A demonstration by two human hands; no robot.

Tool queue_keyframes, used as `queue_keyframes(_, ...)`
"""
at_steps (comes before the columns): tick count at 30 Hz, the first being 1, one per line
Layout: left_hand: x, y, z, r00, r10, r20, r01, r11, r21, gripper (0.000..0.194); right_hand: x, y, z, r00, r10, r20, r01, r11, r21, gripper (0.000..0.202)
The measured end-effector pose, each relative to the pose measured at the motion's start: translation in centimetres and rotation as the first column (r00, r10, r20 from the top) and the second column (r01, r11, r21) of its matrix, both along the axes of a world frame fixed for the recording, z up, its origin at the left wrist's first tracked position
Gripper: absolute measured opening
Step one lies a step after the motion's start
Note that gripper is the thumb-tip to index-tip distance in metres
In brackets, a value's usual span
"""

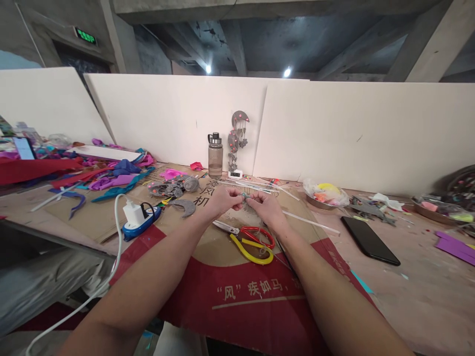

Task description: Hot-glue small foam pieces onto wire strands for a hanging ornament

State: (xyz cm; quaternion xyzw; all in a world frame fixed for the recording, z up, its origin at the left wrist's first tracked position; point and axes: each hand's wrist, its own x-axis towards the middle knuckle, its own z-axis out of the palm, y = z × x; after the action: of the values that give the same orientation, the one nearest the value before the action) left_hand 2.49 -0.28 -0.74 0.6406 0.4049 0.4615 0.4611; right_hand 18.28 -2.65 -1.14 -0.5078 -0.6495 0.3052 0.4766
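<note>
Over the middle of the cardboard, my left hand [227,201] and my right hand [267,209] meet, fingertips closed in a pinch. Between them is a small greyish-green piece [245,196], too small and covered to name. Thin strands hang below it. Just under my hands lie scissors [226,227] with red and yellow loop handles; whether this is one pair or two I cannot tell. A grey felt crescent [184,206] rests to the left, near a ball of grey yarn [191,184] and grey pieces with pink dots. Clear thin sticks [311,221] lie beyond and right of my hands.
A water bottle [215,157] and a small digital clock [235,174] stand at the back, below a hanging grey moon ornament [240,118]. Left are a blue power strip [143,223] and coloured fabric [122,180]. Right are a black phone [369,240] and a bowl [322,203].
</note>
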Motion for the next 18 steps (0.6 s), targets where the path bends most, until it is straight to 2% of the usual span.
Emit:
queue_keyframes(6, -0.8, 1.5, -0.9, 0.986, 0.107, -0.129, -0.077, 0.973, 0.219, 0.011, 0.2, 0.0, 0.1, 0.999, 0.039, 0.004, -0.039, 0.999, -0.014, 0.028)
queue_keyframes(9, -1.8, 2.2, -1.1, 0.950, 0.238, -0.200, -0.169, 0.936, 0.308, 0.012, 0.4, 0.1, 0.0, 0.999, 0.032, -0.005, -0.032, 0.997, -0.074, 0.029)
queue_keyframes(12, -3.2, 2.8, -0.9, 0.872, 0.419, -0.255, -0.322, 0.881, 0.345, 0.011, 0.5, -0.1, 0.3, 0.992, 0.060, -0.110, -0.082, 0.974, -0.212, 0.029)
queue_keyframes(14, -4.2, 3.3, -0.8, 0.817, 0.506, -0.275, -0.395, 0.840, 0.372, 0.013, 0.8, -0.4, 0.9, 0.967, 0.115, -0.226, -0.180, 0.938, -0.296, 0.029)
queue_keyframes(16, -4.8, 3.8, -0.8, 0.800, 0.542, -0.260, -0.446, 0.825, 0.348, 0.013, 1.3, -0.7, 2.2, 0.934, 0.157, -0.320, -0.266, 0.904, -0.334, 0.029)
queue_keyframes(18, -5.2, 4.2, -1.0, 0.802, 0.546, -0.245, -0.462, 0.825, 0.326, 0.013, 2.3, -0.9, 4.0, 0.916, 0.167, -0.365, -0.299, 0.891, -0.341, 0.028)
